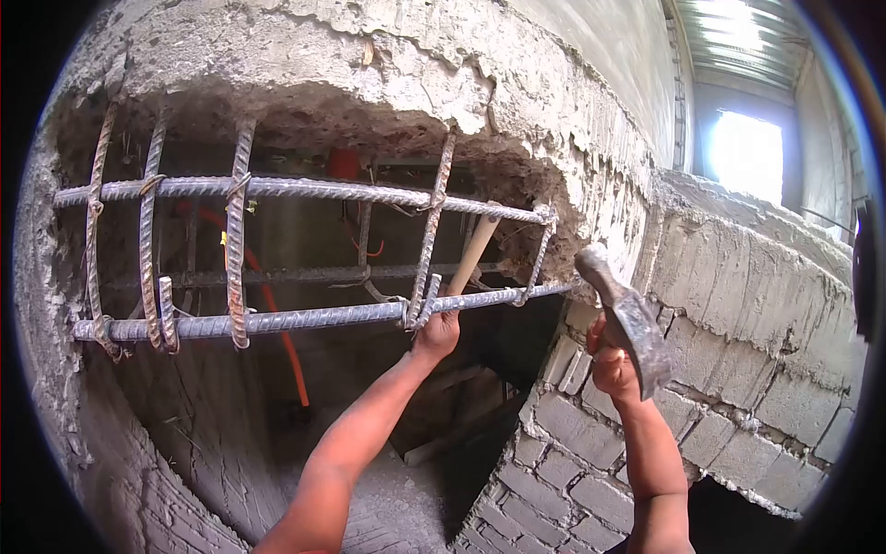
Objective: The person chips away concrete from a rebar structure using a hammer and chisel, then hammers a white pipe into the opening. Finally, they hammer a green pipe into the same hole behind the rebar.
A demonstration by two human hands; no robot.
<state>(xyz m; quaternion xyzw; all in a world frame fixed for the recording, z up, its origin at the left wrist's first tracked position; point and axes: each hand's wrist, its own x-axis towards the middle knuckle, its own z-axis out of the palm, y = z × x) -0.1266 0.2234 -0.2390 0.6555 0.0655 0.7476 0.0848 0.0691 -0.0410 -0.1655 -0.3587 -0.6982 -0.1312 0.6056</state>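
Observation:
My left hand (pixel 437 334) is closed around a pale tan rod (pixel 476 251), just below the lower horizontal rebar (pixel 323 317). The rod slants up behind this bar, its upper end near the upper rebar (pixel 351 192) and the broken concrete edge. To the right, my right hand (pixel 613 362) grips a hammer with a worn, dusty metal head (pixel 629 323). The hammer is raised in front of the block wall, apart from the rod. Its handle is mostly hidden by the head and my fingers.
Vertical ribbed bars (pixel 238 231) cross the horizontal rebars, tied with wire. Rough broken concrete (pixel 388 65) overhangs them. An orange tube (pixel 288 346) hangs in the dark opening behind. A block wall (pixel 572 439) stands at right, with a bright window (pixel 746 155) beyond.

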